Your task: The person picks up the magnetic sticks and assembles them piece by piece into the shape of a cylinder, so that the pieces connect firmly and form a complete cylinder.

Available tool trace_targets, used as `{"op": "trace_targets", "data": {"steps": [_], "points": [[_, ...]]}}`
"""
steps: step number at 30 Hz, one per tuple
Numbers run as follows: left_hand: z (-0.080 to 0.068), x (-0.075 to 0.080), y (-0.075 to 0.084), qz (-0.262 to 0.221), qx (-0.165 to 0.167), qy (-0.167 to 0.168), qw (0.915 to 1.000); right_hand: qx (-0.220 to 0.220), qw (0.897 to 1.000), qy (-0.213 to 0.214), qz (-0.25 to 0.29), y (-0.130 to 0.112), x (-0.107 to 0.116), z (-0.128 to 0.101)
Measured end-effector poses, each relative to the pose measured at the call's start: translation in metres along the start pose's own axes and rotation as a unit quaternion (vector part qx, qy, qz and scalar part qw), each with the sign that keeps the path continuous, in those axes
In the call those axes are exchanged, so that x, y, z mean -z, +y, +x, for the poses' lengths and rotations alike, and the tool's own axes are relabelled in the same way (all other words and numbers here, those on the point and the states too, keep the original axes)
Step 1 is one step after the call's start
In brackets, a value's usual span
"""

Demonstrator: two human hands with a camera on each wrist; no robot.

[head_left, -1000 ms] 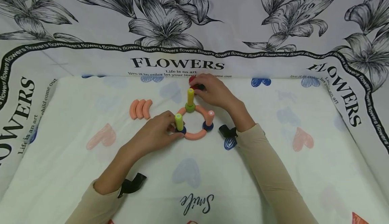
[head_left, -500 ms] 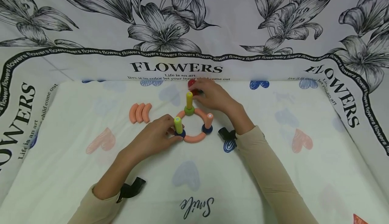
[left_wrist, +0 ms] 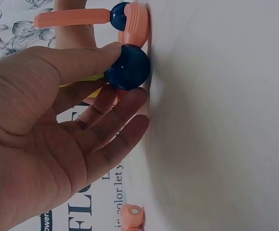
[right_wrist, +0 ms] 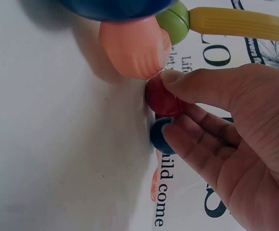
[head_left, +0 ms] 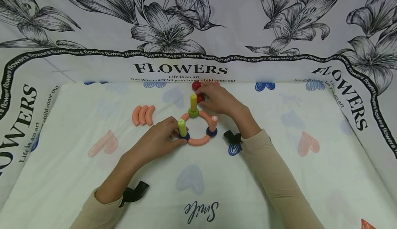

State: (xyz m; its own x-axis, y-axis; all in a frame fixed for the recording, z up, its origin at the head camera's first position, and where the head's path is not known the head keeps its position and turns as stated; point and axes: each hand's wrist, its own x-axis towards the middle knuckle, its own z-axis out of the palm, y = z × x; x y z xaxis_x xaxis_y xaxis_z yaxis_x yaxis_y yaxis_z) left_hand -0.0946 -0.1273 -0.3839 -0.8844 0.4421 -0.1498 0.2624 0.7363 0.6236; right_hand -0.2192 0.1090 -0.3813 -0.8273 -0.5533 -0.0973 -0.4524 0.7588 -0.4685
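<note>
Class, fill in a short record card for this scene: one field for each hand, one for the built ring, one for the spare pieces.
Left hand: pinches the dark blue ball under the yellow-green peg.
Right hand: pinches a red ball behind the ring.
Ring: orange curved pieces joined by balls, three upright pegs.
Spare pieces: three orange curves side by side, left of the ring.

Hidden and cut-off parts around the two hands

In the head view, the right hand (head_left: 221,99) covered most of the red ball (head_left: 200,98), and the dark blue piece (right_wrist: 159,136) under its fingers (right_wrist: 197,89) appeared only in the right wrist view, half hidden. The left hand (head_left: 158,139) screened the blue ball (left_wrist: 127,67) at the foot of the yellow-green peg (head_left: 182,127); that peg was nearly all hidden behind the thumb in the left wrist view. A big blue shape (right_wrist: 115,7) was cut by the right wrist picture's top edge, and an orange piece (left_wrist: 131,218) by the left wrist picture's bottom edge.
</note>
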Motion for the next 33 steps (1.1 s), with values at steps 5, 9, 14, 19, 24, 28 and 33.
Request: {"op": "trace_targets", "data": {"steps": [5, 9, 14, 19, 24, 28, 33], "points": [[0.000, -0.001, -0.001, -0.005, -0.003, 0.000, 1.0000, 0.010, 1.000, 0.007, 0.002, 0.000, -0.001, 0.000], [-0.001, -0.001, -0.001, -0.006, -0.004, 0.001, 1.0000, 0.011, 1.000, 0.009, -0.010, -0.001, 0.001, -0.001], [-0.001, -0.001, -0.001, -0.007, -0.006, 0.004, 0.9999, 0.019, 1.000, 0.018, -0.005, -0.003, 0.006, -0.004], [0.000, 0.000, 0.000, -0.008, -0.016, 0.005, 0.9998, 0.022, 0.999, 0.037, 0.030, -0.006, 0.015, -0.010], [-0.001, 0.001, 0.000, -0.008, -0.011, 0.001, 0.9999, 0.032, 0.996, 0.066, 0.058, -0.009, 0.027, -0.018], [-0.001, 0.001, 0.000, -0.010, -0.010, 0.001, 0.9999, 0.040, 0.993, 0.088, 0.071, -0.012, 0.035, -0.024], [-0.001, 0.000, -0.001, -0.011, -0.012, 0.004, 0.9999, 0.068, 0.987, 0.112, 0.095, -0.018, 0.044, -0.034]]}}
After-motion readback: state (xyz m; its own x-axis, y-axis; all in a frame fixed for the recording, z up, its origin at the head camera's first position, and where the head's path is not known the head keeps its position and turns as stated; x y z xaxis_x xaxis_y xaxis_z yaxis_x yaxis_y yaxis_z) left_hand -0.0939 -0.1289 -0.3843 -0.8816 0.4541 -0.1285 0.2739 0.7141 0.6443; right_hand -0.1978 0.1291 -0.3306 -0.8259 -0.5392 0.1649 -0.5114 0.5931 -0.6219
